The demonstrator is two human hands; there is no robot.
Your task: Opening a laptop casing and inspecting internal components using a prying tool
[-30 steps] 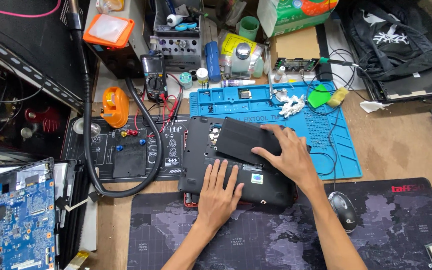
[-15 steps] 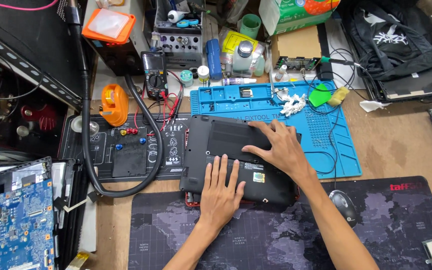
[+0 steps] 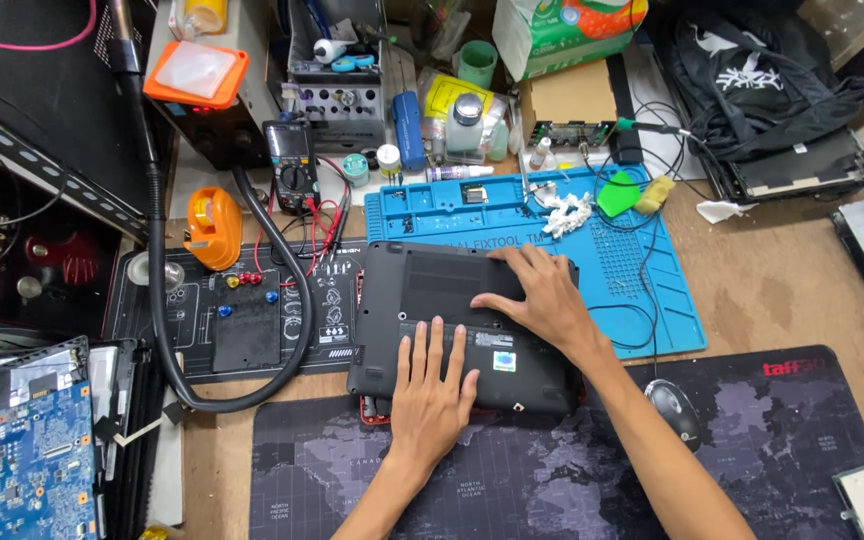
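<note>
Both hands (image 3: 482, 340) flat on black laptop (image 3: 432, 300), cluttered wooden workbench (image 3: 782, 290).

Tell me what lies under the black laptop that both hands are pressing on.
The black laptop rests bottom-up, partly on the blue repair mat and partly on the dark map-printed desk mat. A red edge peeks out beneath its near corner. The left hand and right hand cover parts of it; what's beneath is hidden.

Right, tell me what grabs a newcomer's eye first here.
Both hands pressed flat on a black laptop at centre, bottom up: left hand near its front edge, right hand further back. Behind it lies a bright blue mat; an orange tape dispenser sits far left.
</note>
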